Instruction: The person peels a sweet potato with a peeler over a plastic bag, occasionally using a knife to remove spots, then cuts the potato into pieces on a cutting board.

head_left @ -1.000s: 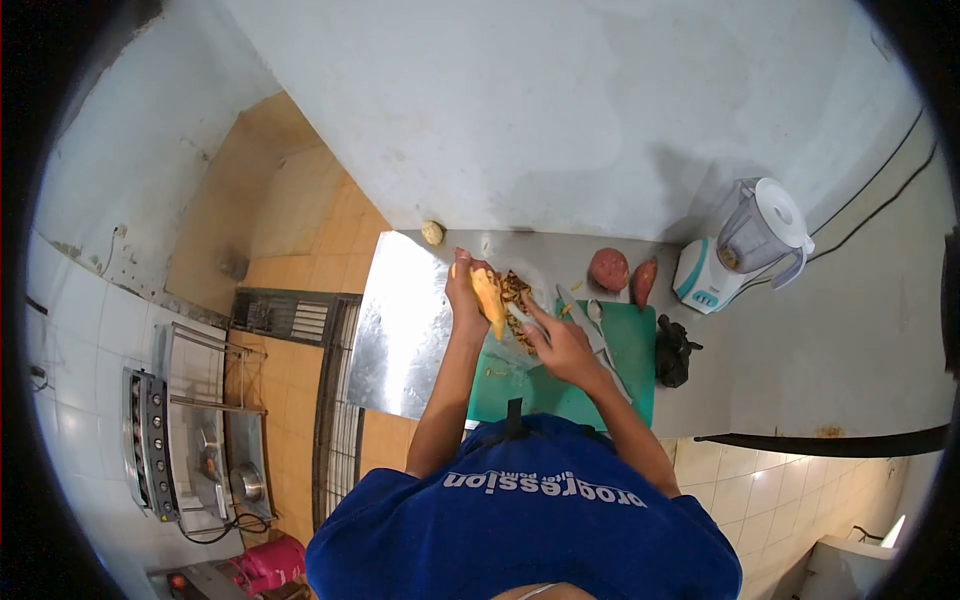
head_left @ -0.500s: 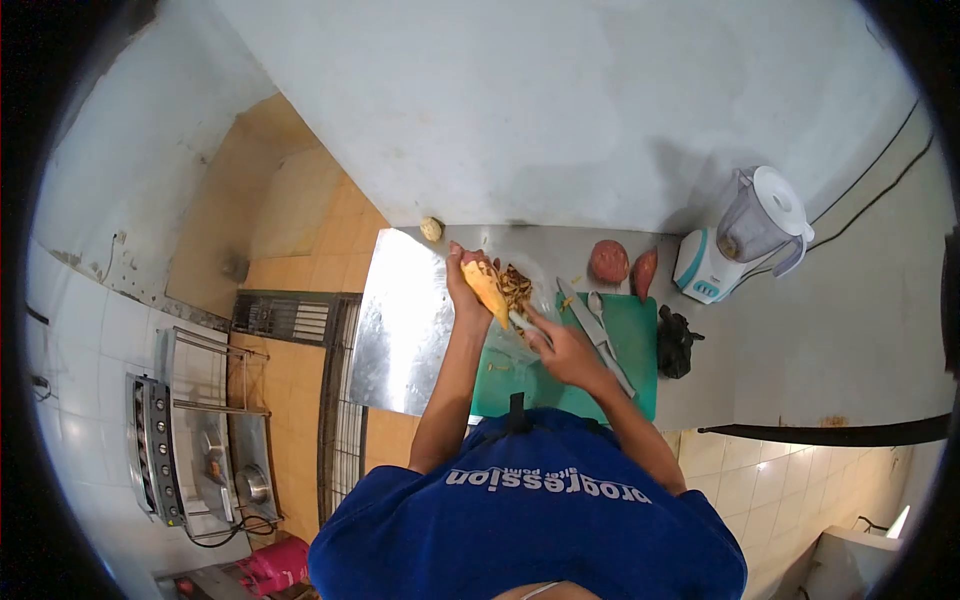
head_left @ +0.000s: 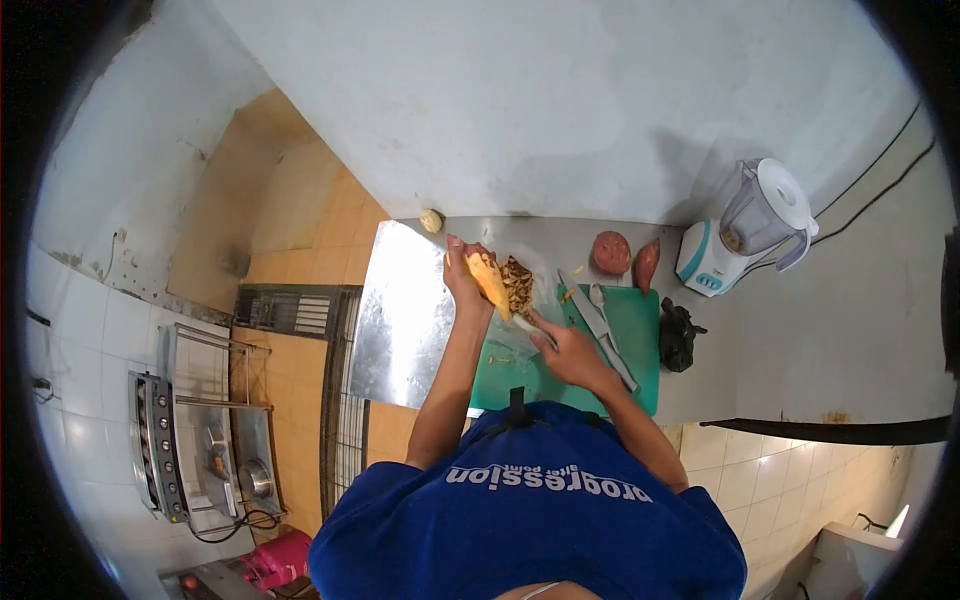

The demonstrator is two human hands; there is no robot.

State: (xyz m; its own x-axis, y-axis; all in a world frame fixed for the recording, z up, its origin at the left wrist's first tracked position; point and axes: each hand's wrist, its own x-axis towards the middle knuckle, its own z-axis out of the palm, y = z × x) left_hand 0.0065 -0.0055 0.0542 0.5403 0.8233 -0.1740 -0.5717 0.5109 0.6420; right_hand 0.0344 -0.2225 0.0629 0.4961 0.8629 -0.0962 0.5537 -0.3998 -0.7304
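My left hand [head_left: 463,282] is wrapped round a sweet potato [head_left: 488,282], its lower part peeled to orange flesh and red skin left near the top. Closed on a pale-handled peeler [head_left: 522,323], my right hand [head_left: 568,352] is just below and right of the sweet potato's tip. The peeler's head is too small to make out clearly. Beside the sweet potato, a heap of peelings [head_left: 516,285] lies on a clear plastic bag [head_left: 543,298]. A green cutting board [head_left: 635,335] carries a knife [head_left: 604,335] and a spoon [head_left: 598,297].
Two unpeeled sweet potatoes, a round one [head_left: 611,253] and a slim one [head_left: 647,265], lie behind the board. To the right stand a blender [head_left: 745,230] and a black plastic bag [head_left: 680,335]. A small pale round item [head_left: 431,220] sits at the metal table's [head_left: 400,340] back left.
Both hands stay close together, with the sweet potato and peeler shifting only slightly. The whole view has tilted a little.
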